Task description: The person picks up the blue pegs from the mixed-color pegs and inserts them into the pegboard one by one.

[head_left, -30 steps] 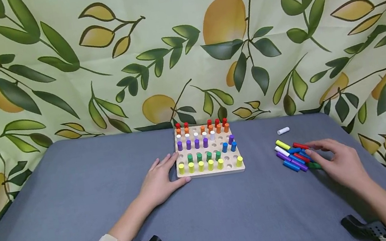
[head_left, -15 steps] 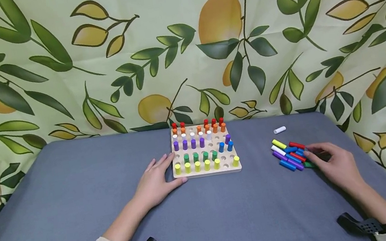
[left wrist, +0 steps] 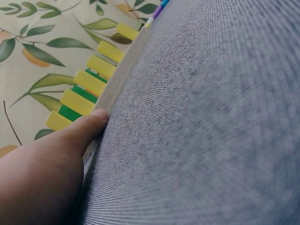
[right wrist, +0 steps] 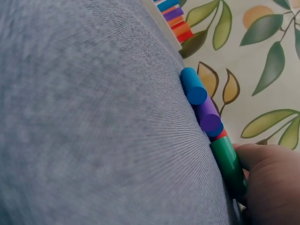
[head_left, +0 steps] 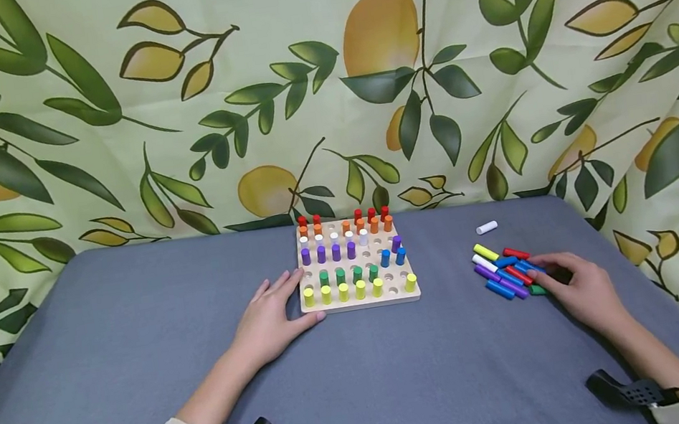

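A wooden pegboard (head_left: 360, 303) stands at the table's back centre, with rows of coloured pegs upright in its holes. My left hand (head_left: 270, 323) rests at its front left corner, fingers fairly straight along the left side. The left thumb (left wrist: 91, 126) touches the board's front edge. To the right, loose pegs lie in a small pile. My right hand (head_left: 578, 287) reaches into that pile, thumb and index finger around a blue peg (head_left: 526, 265). A green peg (right wrist: 228, 164) lies beside the right thumb in the right wrist view. The other right fingertips are hidden.
Yellow (head_left: 485, 251), white (head_left: 485, 264), purple (head_left: 514, 288), red (head_left: 516, 254) and blue pegs lie close together in the pile. One white peg (head_left: 486, 227) lies apart behind them. A leaf-patterned cloth (head_left: 296, 88) hangs behind the grey table (head_left: 376, 381).
The head view has shifted slightly, so everything sits further left. The right fingers have moved a little among the pegs, nudging a blue one. The left hand stays at the board.
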### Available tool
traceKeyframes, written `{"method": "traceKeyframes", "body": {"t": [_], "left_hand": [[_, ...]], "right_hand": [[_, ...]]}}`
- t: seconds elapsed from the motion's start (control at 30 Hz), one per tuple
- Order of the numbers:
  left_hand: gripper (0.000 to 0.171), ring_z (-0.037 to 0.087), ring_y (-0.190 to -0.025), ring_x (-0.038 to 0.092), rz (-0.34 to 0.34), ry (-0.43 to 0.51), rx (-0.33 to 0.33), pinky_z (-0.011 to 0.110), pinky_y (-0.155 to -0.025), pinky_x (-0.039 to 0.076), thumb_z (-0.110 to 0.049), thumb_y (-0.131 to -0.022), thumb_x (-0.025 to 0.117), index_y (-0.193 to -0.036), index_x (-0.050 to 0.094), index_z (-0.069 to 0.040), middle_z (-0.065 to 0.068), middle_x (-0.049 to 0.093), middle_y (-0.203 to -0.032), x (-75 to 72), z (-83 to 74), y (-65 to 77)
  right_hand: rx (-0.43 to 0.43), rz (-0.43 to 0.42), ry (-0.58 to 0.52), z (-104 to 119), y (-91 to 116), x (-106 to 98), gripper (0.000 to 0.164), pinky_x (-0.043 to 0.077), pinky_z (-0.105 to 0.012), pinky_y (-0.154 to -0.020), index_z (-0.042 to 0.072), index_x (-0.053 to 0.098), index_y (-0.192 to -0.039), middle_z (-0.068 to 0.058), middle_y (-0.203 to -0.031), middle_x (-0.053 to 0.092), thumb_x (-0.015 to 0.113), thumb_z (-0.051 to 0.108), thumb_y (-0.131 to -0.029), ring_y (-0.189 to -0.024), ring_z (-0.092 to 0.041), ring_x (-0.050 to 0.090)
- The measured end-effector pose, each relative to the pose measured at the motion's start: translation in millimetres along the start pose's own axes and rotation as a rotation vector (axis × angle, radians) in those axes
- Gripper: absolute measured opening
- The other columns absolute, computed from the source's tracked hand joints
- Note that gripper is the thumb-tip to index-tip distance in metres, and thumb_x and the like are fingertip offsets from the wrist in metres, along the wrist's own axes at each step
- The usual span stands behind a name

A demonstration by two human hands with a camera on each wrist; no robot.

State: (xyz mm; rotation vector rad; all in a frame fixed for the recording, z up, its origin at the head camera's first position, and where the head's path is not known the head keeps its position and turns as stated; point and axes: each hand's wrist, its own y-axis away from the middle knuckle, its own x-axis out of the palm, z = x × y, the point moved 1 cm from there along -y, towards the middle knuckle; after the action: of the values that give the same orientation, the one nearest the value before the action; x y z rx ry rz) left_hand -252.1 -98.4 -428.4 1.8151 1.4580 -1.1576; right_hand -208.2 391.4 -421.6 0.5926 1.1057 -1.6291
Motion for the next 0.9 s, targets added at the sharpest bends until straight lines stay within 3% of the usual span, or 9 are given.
{"method": "traceKeyframes", "body": {"t": [0.3, 0.63, 0.73, 0.83, 0.9], "left_hand": [[0.086, 0.050, -0.147, 0.035, -0.001, -0.001, -0.005, 0.064, -0.120, 0.031, -0.057, -0.085, 0.074, -0.155, 0.044, -0.016, 0.020, 0.044, -0.157, -0.8, -0.9, 1.0], [0.086, 0.050, -0.147, 0.036, -0.003, -0.002, -0.002, 0.063, -0.121, 0.030, -0.056, -0.085, 0.074, -0.154, 0.044, -0.015, 0.021, 0.044, -0.157, -1.0, -1.8, 1.7], [0.086, 0.052, -0.146, 0.035, -0.004, -0.001, -0.005, 0.065, -0.119, 0.031, -0.056, -0.085, 0.074, -0.155, 0.044, -0.015, 0.021, 0.044, -0.157, -1.3, -2.0, 1.9], [0.086, 0.052, -0.146, 0.035, -0.005, -0.001, -0.005, 0.066, -0.119, 0.031, -0.056, -0.085, 0.074, -0.154, 0.044, -0.015, 0.021, 0.044, -0.157, -1.6, -2.3, 2.1], [0.086, 0.052, -0.146, 0.036, -0.005, -0.002, -0.002, 0.066, -0.119, 0.031, -0.056, -0.085, 0.074, -0.154, 0.044, -0.015, 0.021, 0.044, -0.157, -1.8, -2.7, 2.1]], "right_hand": [[-0.022, 0.056, -0.073, -2.7, 0.4, -0.2, 0.030, 0.037, -0.013, -0.066, 0.006, 0.074, -0.118, -0.009, -0.103, 0.066, 0.076, 0.019, -0.091, -0.081, 0.007, 0.046], [-0.069, 0.039, -0.014, -4.2, 0.9, 1.7, 0.030, 0.036, -0.014, -0.066, 0.007, 0.074, -0.118, -0.014, -0.105, 0.070, 0.074, 0.022, -0.093, -0.084, 0.009, 0.045], [-0.138, -0.001, 0.055, -2.6, 1.5, 2.3, 0.029, 0.042, -0.019, -0.069, 0.006, 0.074, -0.117, -0.015, -0.105, 0.072, 0.074, 0.020, -0.092, -0.089, -0.001, 0.056], [-0.216, -0.035, 0.130, -0.7, 1.6, 2.8, 0.028, 0.048, -0.031, -0.070, 0.004, 0.074, -0.115, -0.015, -0.103, 0.073, 0.076, 0.015, -0.089, -0.090, -0.023, 0.065], [-0.242, -0.044, 0.158, 0.4, 1.4, 2.5, 0.028, 0.049, -0.038, -0.068, 0.003, 0.075, -0.114, -0.015, -0.101, 0.073, 0.077, 0.012, -0.087, -0.088, -0.030, 0.066]]}}
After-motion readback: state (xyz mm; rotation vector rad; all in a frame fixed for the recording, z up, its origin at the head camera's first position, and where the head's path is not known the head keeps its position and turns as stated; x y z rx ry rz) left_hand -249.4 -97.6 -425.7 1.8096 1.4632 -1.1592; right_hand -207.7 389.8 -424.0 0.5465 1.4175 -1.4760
